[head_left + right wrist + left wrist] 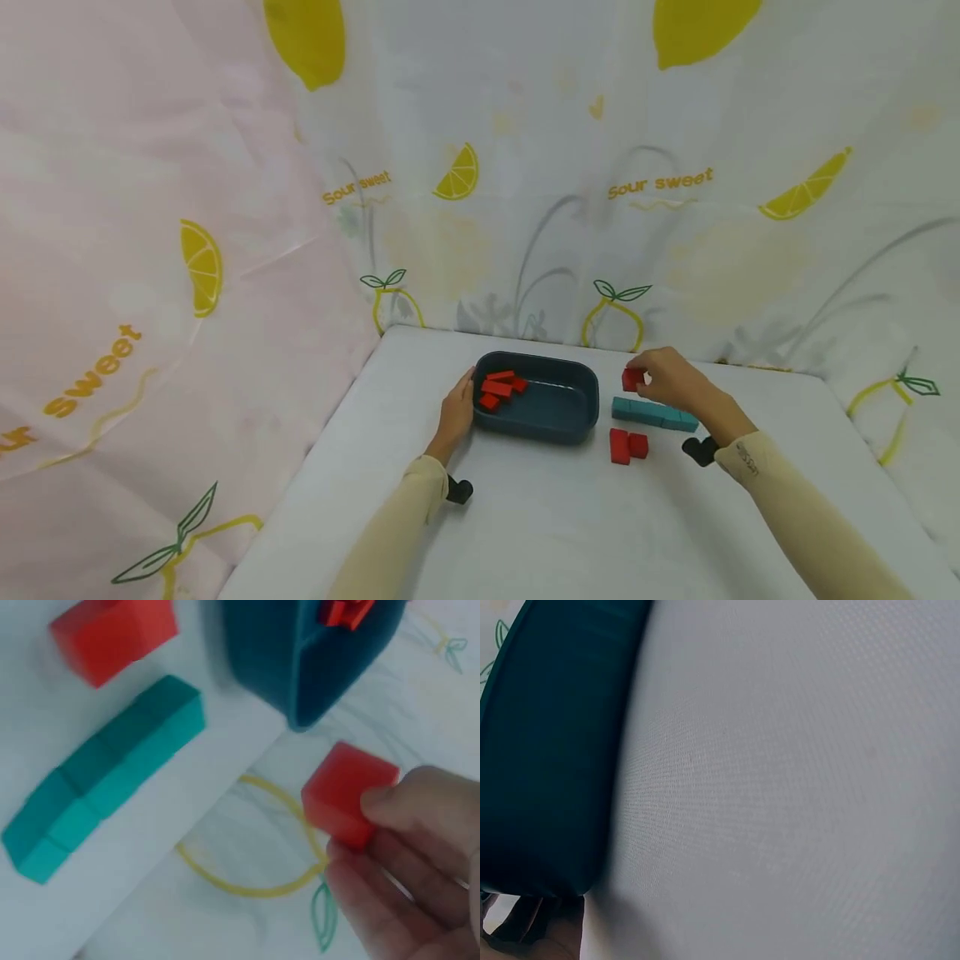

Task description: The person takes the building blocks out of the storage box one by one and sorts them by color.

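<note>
My right hand [678,379] pinches a red cube-like block [345,791] between thumb and fingers. It holds the block beyond the row of teal blocks [652,413], right of a dark teal rectangular tray [536,431]. Along the tray's left end lies my left hand [454,415], its fingers stretched against the outer wall. In the left wrist view, only part of that hand shows at the tray's lower corner [551,855]. Several red blocks [498,388] lie in the tray's left part.
Two red blocks [619,447] sit on the white table [540,517], on the near side of the teal row. A lemon-print cloth [510,250] hangs behind the table's far edge, with another stretch of cloth at the left.
</note>
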`<state>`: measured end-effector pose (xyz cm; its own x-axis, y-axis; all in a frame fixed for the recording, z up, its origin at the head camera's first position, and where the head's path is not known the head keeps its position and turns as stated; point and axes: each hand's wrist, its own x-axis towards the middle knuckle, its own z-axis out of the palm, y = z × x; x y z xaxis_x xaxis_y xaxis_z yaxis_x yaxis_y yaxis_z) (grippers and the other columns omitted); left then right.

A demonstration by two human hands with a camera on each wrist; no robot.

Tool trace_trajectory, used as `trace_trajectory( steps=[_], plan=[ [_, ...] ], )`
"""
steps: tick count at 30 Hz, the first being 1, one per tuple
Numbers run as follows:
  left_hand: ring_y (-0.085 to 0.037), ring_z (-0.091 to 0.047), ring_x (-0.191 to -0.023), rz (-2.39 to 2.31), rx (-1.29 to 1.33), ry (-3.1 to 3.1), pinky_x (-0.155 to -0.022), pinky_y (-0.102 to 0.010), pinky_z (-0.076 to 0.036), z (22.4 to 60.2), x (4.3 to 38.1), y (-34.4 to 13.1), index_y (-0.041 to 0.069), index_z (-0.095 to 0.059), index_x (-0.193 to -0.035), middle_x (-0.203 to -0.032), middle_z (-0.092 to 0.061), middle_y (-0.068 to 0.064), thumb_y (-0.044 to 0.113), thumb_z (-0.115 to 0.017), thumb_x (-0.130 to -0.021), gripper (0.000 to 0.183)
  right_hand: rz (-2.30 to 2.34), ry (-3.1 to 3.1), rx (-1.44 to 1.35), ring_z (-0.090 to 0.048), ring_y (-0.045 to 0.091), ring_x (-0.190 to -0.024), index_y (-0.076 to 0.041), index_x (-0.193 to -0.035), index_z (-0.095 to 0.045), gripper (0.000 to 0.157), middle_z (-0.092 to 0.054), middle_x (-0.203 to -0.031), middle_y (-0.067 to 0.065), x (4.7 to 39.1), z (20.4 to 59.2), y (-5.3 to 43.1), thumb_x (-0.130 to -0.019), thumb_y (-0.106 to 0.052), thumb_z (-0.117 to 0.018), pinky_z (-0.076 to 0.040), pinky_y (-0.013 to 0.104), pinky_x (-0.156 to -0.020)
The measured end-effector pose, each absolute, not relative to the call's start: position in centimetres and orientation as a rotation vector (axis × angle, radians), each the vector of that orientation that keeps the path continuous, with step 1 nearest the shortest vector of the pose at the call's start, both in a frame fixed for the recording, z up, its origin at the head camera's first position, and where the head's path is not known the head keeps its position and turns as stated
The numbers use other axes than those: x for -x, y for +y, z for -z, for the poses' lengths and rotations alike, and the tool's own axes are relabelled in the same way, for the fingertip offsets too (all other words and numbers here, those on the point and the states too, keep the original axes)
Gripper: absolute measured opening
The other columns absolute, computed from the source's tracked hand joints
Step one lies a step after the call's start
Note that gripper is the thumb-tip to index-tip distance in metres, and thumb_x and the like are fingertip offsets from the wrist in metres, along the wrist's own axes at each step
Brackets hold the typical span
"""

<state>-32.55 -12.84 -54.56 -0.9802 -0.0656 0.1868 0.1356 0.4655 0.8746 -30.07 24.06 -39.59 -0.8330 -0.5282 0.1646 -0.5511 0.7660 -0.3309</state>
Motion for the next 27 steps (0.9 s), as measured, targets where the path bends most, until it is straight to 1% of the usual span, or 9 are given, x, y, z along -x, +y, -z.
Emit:
trace_trajectory(
  steps=[6, 8, 14, 19, 24, 27],
  plan=[
    [-0.028, -0.04, -0.137, 1.527, 0.056, -2.517, -0.113, -0.046, -0.03, 54.3, 32.7, -13.1, 0.012, -0.046, -0.147, -0.147, -0.046, -0.01, 0.023, -0.037, -0.107, 0.042, -0.577, -2.967, -0.899, -0.063, 0.026, -0.086, 0.006, -0.104, -0.071, 0.025, -0.071, -0.093, 0.009, 29.0, 41.8, 26.1, -0.08, 0.002, -0.075, -0.058, 0.039, -0.075],
    [-0.029, -0.04, -0.137, 1.526, 0.066, -2.517, -0.113, -0.046, -0.03, 54.2, 32.8, -13.1, 0.011, -0.045, -0.147, -0.147, -0.046, -0.01, 0.023, -0.037, -0.107, 0.042, -0.598, -2.975, -0.89, -0.063, 0.026, -0.084, 0.007, -0.103, -0.071, 0.025, -0.07, -0.093, 0.01, 28.6, 42.4, 26.5, -0.079, 0.003, -0.075, -0.058, 0.039, -0.074],
    [-0.029, -0.04, -0.137, 1.536, 0.066, -2.511, -0.114, -0.046, -0.029, 54.4, 32.9, -13.1, 0.01, -0.046, -0.146, -0.147, -0.046, -0.01, 0.022, -0.038, -0.107, 0.042, -0.675, -3.019, -0.831, -0.06, 0.022, -0.08, 0.006, -0.101, -0.071, 0.024, -0.069, -0.089, 0.008, 27.4, 44.2, 27.2, -0.077, 0.005, -0.073, -0.056, 0.031, -0.067],
    [-0.028, -0.039, -0.138, 1.573, 0.057, -2.502, -0.114, -0.045, -0.028, 54.6, 33.0, -13.1, 0.011, -0.046, -0.147, -0.148, -0.045, -0.009, 0.023, -0.038, -0.107, 0.042, -0.692, -3.042, -0.784, -0.059, 0.021, -0.081, 0.005, -0.102, -0.072, 0.026, -0.068, -0.089, 0.006, 26.6, 45.4, 27.5, -0.076, 0.004, -0.076, -0.056, 0.031, -0.068],
    [-0.027, -0.037, -0.139, 1.591, 0.054, -2.513, -0.115, -0.045, -0.027, 54.7, 32.8, -13.2, 0.012, -0.044, -0.148, -0.149, -0.044, -0.008, 0.025, -0.037, -0.107, 0.043, -0.674, -3.032, -0.823, -0.058, 0.019, -0.077, 0.004, -0.1, -0.073, 0.024, -0.067, -0.084, 0.002, 26.2, 46.6, 27.7, -0.076, 0.004, -0.078, -0.054, 0.029, -0.067],
    [-0.028, -0.037, -0.139, 1.589, 0.073, -2.505, -0.115, -0.046, -0.027, 54.7, 32.6, -13.1, 0.012, -0.044, -0.148, -0.149, -0.043, -0.008, 0.025, -0.036, -0.108, 0.043, -0.672, -3.041, -0.809, -0.058, 0.019, -0.077, 0.004, -0.099, -0.073, 0.024, -0.068, -0.084, 0.001, 26.0, 47.0, 27.7, -0.076, 0.003, -0.078, -0.055, 0.031, -0.068]
  ],
)
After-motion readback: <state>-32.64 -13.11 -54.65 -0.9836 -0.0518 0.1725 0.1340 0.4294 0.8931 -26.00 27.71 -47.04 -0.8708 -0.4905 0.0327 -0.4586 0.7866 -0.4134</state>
